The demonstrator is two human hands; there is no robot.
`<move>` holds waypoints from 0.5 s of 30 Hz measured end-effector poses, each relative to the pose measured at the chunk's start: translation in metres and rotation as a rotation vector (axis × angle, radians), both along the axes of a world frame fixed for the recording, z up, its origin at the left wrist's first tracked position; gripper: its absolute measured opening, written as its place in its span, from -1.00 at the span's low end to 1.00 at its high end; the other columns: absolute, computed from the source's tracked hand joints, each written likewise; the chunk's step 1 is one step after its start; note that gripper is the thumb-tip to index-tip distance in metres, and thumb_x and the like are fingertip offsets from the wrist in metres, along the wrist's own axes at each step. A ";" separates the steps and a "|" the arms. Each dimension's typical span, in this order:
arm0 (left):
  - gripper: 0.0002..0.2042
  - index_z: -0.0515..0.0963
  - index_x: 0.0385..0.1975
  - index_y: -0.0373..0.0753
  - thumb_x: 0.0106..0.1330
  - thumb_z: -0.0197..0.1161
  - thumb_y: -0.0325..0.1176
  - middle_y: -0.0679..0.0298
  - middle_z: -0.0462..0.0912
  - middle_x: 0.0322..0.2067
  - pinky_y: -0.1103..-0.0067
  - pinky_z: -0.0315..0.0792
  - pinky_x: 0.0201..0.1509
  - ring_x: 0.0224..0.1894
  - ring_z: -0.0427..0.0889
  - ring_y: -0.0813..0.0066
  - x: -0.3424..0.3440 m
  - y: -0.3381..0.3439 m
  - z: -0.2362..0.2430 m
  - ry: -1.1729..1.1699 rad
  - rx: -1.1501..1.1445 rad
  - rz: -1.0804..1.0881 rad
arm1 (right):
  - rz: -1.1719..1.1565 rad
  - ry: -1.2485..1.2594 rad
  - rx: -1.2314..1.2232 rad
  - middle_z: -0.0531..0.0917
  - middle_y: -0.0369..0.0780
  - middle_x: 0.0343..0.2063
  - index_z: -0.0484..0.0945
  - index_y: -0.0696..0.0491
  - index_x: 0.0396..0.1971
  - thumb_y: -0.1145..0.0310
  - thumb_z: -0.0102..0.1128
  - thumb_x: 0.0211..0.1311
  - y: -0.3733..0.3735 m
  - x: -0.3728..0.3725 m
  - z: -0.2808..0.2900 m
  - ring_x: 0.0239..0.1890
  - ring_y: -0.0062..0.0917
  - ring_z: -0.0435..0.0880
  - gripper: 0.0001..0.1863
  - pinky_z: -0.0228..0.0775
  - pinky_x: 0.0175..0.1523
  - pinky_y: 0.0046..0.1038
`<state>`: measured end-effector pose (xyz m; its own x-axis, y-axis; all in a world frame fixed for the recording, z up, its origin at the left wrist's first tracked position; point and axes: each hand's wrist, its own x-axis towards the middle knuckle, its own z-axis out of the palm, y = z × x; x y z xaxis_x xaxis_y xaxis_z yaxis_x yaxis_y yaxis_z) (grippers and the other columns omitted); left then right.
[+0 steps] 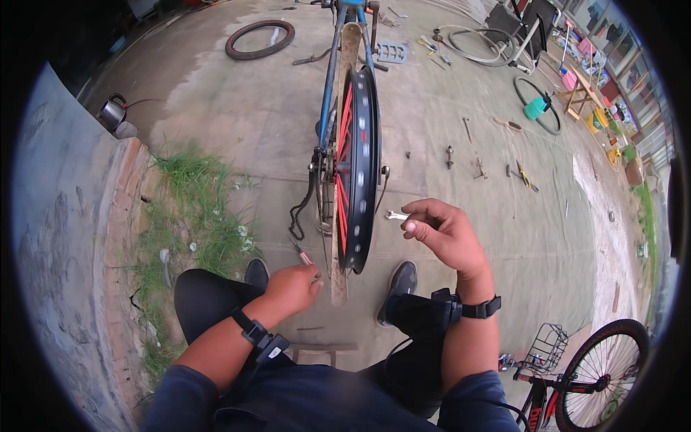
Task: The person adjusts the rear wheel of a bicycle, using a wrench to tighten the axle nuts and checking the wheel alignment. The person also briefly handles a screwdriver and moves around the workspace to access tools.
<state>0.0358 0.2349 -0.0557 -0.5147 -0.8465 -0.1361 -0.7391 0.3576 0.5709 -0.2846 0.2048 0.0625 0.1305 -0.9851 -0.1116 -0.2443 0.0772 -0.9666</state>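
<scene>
A blue bicycle frame [329,93] stands before me, its bare black rim [366,158] with red spokes upright in the middle. Left of the hub hangs a dark chain [296,219]. My left hand [293,289] is closed around a screwdriver [305,258] with a reddish handle, just left of the lower end of the muddy mudguard [339,288]. Between thumb and fingers of my right hand [444,232] is a small silver spanner [395,215], to the right of the rim and apart from it.
Loose axle parts [450,157], a hammer and yellow-handled pliers [527,177] lie on the ground mat to the right. A tyre [260,39] lies far left. Grass and a brick-edged wall [72,237] border the left. Another bicycle's wheel [603,378] is at lower right.
</scene>
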 end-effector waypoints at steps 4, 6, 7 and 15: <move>-0.77 0.59 -0.24 -0.24 0.27 0.30 -0.22 0.04 0.67 -0.35 0.14 0.51 -0.20 -0.26 0.66 -0.05 0.004 0.004 -0.012 -0.028 0.064 0.005 | -0.017 0.011 -0.012 0.72 -0.26 -0.31 0.57 0.23 0.03 0.39 0.34 0.36 -0.002 0.004 -0.001 -0.25 -0.61 0.69 -0.67 0.49 -0.12 -0.53; -0.76 0.59 -0.26 -0.23 0.29 0.28 -0.18 0.02 0.68 -0.33 0.10 0.52 -0.18 -0.24 0.68 -0.04 0.000 0.006 -0.014 -0.065 0.104 -0.029 | -0.024 0.007 -0.002 0.72 -0.25 -0.30 0.57 0.23 0.03 0.39 0.33 0.37 -0.004 0.003 -0.001 -0.25 -0.60 0.69 -0.67 0.48 -0.13 -0.54; -0.76 0.59 -0.25 -0.23 0.29 0.28 -0.18 0.02 0.68 -0.34 0.10 0.51 -0.19 -0.24 0.68 -0.04 0.000 0.007 -0.015 -0.054 0.105 -0.023 | -0.023 0.004 0.000 0.72 -0.25 -0.30 0.57 0.23 0.03 0.39 0.33 0.37 -0.004 0.004 -0.002 -0.26 -0.61 0.69 -0.67 0.48 -0.14 -0.54; -0.76 0.65 -0.20 -0.25 0.33 0.32 -0.21 0.04 0.69 -0.36 0.30 0.51 -0.25 -0.32 0.69 0.07 0.010 -0.039 0.013 0.115 0.098 0.154 | -0.021 0.000 -0.032 0.72 -0.24 -0.32 0.58 0.22 0.03 0.39 0.32 0.37 -0.008 0.006 -0.004 -0.26 -0.63 0.67 -0.68 0.44 -0.16 -0.57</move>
